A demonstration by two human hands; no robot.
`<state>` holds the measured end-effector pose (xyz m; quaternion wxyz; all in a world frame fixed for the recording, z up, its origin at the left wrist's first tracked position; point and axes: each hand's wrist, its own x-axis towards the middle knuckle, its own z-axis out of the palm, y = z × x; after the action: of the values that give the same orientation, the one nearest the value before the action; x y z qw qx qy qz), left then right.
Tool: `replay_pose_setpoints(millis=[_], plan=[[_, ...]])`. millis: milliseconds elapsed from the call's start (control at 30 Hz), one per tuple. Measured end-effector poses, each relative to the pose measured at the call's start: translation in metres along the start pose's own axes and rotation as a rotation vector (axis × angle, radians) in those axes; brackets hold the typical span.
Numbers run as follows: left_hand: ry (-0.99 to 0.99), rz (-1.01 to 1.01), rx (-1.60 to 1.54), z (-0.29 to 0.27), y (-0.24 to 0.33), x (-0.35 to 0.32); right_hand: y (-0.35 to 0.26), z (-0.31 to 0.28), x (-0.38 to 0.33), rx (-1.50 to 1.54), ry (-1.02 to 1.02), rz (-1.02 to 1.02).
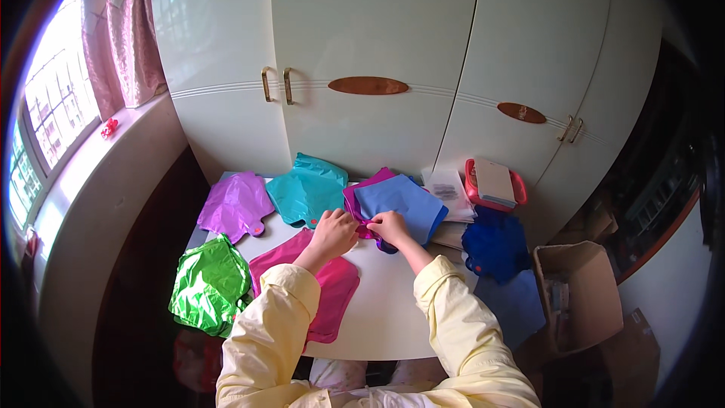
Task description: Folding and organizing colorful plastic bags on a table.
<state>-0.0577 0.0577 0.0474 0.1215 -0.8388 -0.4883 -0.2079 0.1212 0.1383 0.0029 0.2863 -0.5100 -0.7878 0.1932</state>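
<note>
Both forearms in from lower edge, yellow sleeves, wrists bent inward, meeting mid-bench. Left hand (334,232) grip curled, pinching edge of purple foil bag (361,200). Right hand (390,227) grip pressed together on same edge, next to blue foil bag (402,204). Purple bag flat on white bench (381,302), under blue 1. Pink bag (332,287) beneath left wrist.

A single head-worn fisheye view is given, aimed steeply down and forward over the desk (385,310) at close range, with the wardrobe (377,30) bent behind it.
</note>
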Motion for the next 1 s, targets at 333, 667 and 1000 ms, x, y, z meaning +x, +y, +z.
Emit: replay_pose_setpoints(millis=[333, 667, 1000], plan=[[-0.231, 0.010, 0.041, 0.038, 0.014, 0.015, 0.044, -0.004, 0.018, 0.772, -0.053, 0.291], [-0.297, -0.062, -0.075, 0.064, 0.023, 0.028, 0.029, -0.022, 0.027, 0.592, -0.029, 0.263], [-0.349, -0.069, 0.003, 0.065, 0.038, 0.021, 0.078, -0.150, 0.060, 0.933, 0.732, 0.414]])
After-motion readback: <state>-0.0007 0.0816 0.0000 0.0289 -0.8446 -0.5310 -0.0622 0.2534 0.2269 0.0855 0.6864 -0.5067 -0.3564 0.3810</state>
